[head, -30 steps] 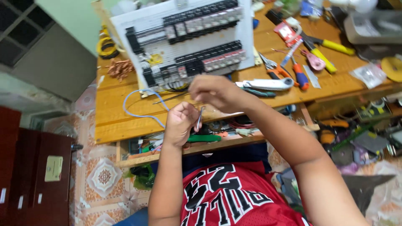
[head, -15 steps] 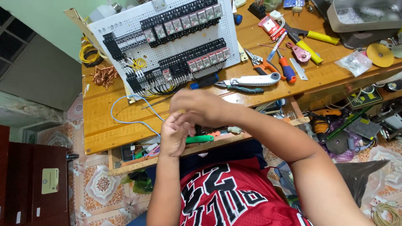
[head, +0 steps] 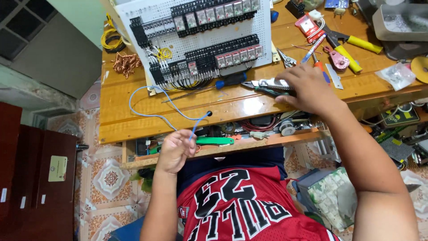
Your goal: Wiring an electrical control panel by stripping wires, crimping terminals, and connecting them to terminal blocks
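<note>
Left hand (head: 174,149): fingers pinched on blue wire (head: 151,101) end. Right hand (head: 307,89): fingers curled over pliers (head: 266,86) on wooden counter (head: 133,120), below relay board (head: 200,35).

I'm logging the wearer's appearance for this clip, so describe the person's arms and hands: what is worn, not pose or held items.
Both arms are bare from shoulder to fingertips: no sleeves, gloves, watch or rings show on the left hand or the right hand. The only clothing in view is a sleeveless red jersey with black and white lettering, which leaves the upper arms uncovered.
</note>
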